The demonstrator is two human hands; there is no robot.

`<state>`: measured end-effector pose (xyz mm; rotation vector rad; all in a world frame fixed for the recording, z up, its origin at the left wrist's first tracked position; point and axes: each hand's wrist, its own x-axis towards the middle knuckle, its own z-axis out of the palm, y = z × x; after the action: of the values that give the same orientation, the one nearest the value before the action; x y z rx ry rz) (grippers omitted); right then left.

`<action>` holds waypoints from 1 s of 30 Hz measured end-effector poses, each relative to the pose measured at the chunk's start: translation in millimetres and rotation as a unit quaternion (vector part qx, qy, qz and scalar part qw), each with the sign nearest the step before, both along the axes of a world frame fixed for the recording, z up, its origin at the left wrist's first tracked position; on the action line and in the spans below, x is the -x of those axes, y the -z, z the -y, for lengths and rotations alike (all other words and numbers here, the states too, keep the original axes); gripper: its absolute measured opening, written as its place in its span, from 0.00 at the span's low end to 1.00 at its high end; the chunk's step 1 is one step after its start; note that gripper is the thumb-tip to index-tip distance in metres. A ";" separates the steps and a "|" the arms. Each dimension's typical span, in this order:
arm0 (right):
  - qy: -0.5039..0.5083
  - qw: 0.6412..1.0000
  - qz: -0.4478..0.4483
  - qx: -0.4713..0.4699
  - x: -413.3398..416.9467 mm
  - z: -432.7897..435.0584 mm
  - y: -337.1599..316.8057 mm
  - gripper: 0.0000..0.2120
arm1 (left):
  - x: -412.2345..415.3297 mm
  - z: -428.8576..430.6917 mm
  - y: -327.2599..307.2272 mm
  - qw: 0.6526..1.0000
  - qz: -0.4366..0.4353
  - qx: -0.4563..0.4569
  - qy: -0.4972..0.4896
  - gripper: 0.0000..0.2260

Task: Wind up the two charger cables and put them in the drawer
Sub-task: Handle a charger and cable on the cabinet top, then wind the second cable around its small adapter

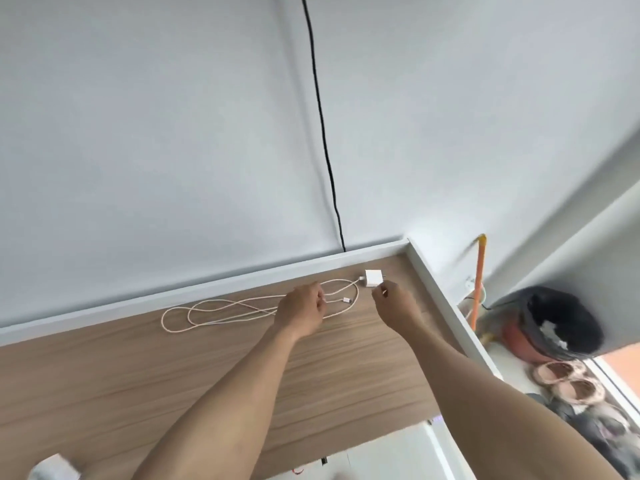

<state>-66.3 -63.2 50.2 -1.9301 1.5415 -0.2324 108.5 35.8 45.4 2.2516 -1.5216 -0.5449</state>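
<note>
A long white charger cable [214, 308] lies in loose loops on the wooden tabletop [173, 368], near the back rim. One end plugs into a white charger block [373, 277]; a free connector [346, 300] lies between my hands. My left hand [303, 311] rests on the loops with its fingers curled around a strand. My right hand [393, 301] is just in front of the block, its fingertips pinched at the block's lower corner; whether it grips the block is unclear. A blurred white object [52, 469] sits at the bottom left edge.
A raised white rim [207, 284] borders the tabletop at the back and right. A black cord [322, 133] hangs down the wall behind. To the right, on the floor, are an orange pole [479, 271], a dark bin [554, 320] and shoes [568, 379].
</note>
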 end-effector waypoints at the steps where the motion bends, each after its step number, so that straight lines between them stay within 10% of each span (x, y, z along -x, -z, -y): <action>1: 0.003 1.000 -0.003 -0.014 10.2 8.6 3.2 0.10 | 9.1 12.8 4.7 1.000 -0.005 -0.002 0.000 0.07; 16: -0.002 0.997 -0.019 -0.072 116.7 22.4 28.0 0.09 | 78.3 157.3 87.2 0.994 0.029 -0.073 0.077 0.27; 23: 0.020 0.998 0.002 -0.053 129.8 28.3 22.0 0.09 | 94.5 155.0 92.8 0.991 0.075 -0.096 0.050 0.20; 30: 0.020 0.998 0.025 -0.058 121.9 27.2 11.4 0.11 | 107.5 138.4 57.6 0.986 -0.148 -0.035 -0.065 0.24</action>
<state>-188.2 -90.4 38.7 -1.7914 1.5281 -0.2015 1.0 -102.6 -12.2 2.1836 -1.2175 -0.8629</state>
